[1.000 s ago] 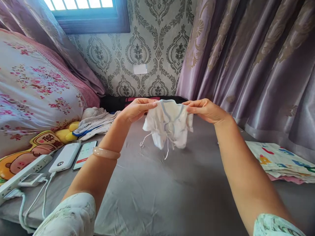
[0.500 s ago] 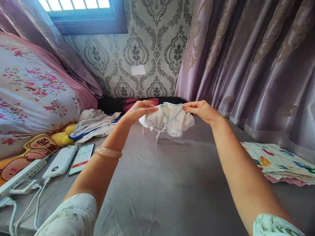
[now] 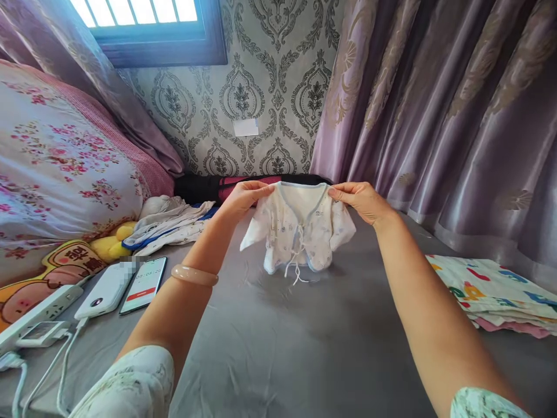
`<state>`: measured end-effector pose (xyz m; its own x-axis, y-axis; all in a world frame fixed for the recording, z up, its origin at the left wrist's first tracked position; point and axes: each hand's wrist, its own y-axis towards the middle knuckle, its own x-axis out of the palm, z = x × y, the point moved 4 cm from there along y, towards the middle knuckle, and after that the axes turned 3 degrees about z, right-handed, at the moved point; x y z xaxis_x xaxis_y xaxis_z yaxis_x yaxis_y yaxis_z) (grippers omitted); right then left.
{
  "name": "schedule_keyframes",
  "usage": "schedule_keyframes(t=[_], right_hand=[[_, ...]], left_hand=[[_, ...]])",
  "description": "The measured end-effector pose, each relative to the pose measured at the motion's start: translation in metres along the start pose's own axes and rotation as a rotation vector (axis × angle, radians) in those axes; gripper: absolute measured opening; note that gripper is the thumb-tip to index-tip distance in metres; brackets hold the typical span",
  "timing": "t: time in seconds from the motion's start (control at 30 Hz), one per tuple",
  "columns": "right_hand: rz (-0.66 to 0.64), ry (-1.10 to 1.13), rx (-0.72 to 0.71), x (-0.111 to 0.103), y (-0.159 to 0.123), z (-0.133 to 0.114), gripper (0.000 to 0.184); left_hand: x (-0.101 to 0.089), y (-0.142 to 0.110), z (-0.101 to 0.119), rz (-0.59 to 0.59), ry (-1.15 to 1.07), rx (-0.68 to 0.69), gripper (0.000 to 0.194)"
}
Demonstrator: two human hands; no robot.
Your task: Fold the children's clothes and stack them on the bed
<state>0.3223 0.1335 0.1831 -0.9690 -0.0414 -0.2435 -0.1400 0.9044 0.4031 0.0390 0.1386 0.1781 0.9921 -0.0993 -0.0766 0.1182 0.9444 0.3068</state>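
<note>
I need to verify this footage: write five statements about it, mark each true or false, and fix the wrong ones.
1. The left hand and right hand hold the small shirt near its shoulders. True.
2. The small shirt has red edging. False: it is light blue.
3. The bracelet is on the left arm. True.
4. The folded cloths lie beside the left arm. False: they lie beside the right arm.
5. The phone lies beside the power bank. True.

Window (image 3: 141,13) up top left is totally blown out, while the right-hand curtain (image 3: 439,110) gets pretty dim. Faint soft shadow on the grey sheet (image 3: 313,348) below the baby shirt (image 3: 282,232).
</note>
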Motion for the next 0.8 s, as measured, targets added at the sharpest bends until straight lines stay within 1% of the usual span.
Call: schedule_keyframes(t=[0.07, 0.17, 0.23, 0.33, 0.47, 0.57, 0.7, 0.8], right_hand=[[0.041, -0.040, -0.034, 0.000, 0.002, 0.004, 0.048], [0.067, -0.131, -0.091, 0.003, 0.007, 0.012, 0.047], [0.082, -0.200, -0.131, 0.004, 0.010, 0.016, 0.047], [0.127, -0.321, -0.214, 0.006, 0.014, 0.022, 0.041], [0.243, -0.518, -0.289, 0.008, 0.015, 0.026, 0.036], [0.333, -0.640, -0.346, 0.011, 0.010, 0.025, 0.036], [0.403, -0.720, -0.469, 0.017, -0.002, 0.017, 0.043], [0.439, -0.810, -0.509, 0.020, -0.013, 0.010, 0.046]], left_hand=[[-0.001, 0.002, -0.005, 0.031, -0.018, 0.002, 0.031], [-0.001, 0.005, -0.013, 0.059, -0.036, 0.031, 0.032], [-0.001, 0.006, -0.017, 0.093, -0.033, 0.064, 0.034], [0.001, 0.007, -0.023, 0.129, -0.023, 0.117, 0.037], [0.004, 0.010, -0.032, 0.175, 0.012, 0.174, 0.037], [0.004, 0.011, -0.036, 0.196, 0.063, 0.240, 0.033], [0.003, 0.006, -0.034, 0.225, 0.164, 0.352, 0.026], [0.001, -0.006, -0.023, 0.294, 0.331, 0.469, 0.023]])
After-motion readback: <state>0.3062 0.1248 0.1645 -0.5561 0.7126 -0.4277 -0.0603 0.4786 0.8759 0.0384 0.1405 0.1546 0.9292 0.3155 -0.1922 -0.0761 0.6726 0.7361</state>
